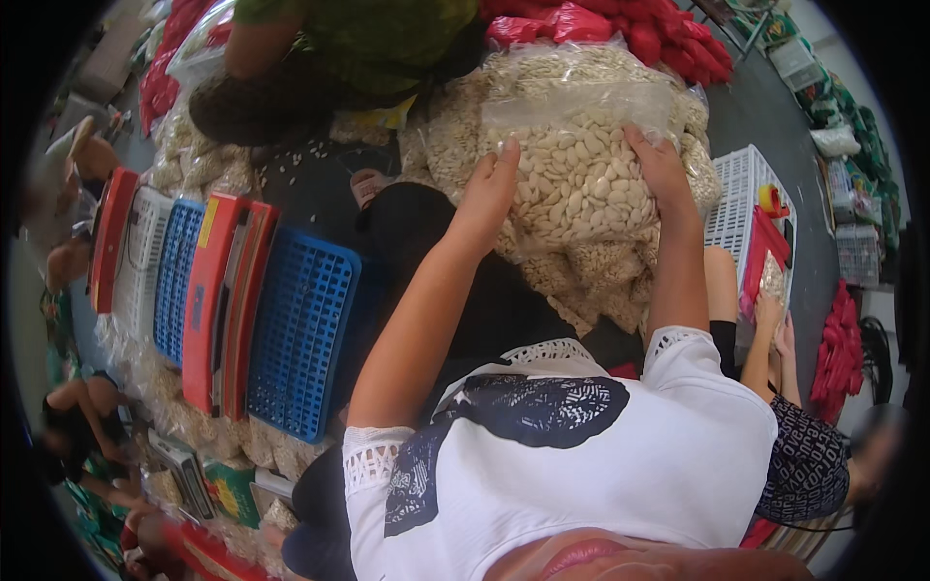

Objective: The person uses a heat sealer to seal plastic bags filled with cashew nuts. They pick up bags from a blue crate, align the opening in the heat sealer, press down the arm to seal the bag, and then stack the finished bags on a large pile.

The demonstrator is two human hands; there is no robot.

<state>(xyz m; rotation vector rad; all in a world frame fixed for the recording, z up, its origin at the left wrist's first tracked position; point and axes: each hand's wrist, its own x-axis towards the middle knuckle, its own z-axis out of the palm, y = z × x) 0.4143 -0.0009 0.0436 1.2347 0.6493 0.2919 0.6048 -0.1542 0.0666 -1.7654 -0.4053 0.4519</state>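
Note:
A clear plastic bag of pale pumpkin seeds (pixel 586 179) is held up in front of me, its unfilled top part lying flat at the far side. My left hand (pixel 489 198) grips its left edge, thumb toward the top. At the opposite edge, my right hand (pixel 661 174) has its fingers around the side of the same bag. Below and behind it rises a heap of filled seed bags (pixel 601 271), partly hidden by the bag and my forearms.
Left of me stand a blue plastic crate (pixel 302 334) and a red bag-sealing machine (pixel 215 305). A white crate (pixel 731 208) is to the right, beside a co-worker's hands (pixel 775 324) holding a small bag. Red bags (pixel 668 39) lie at the back; another person sits opposite.

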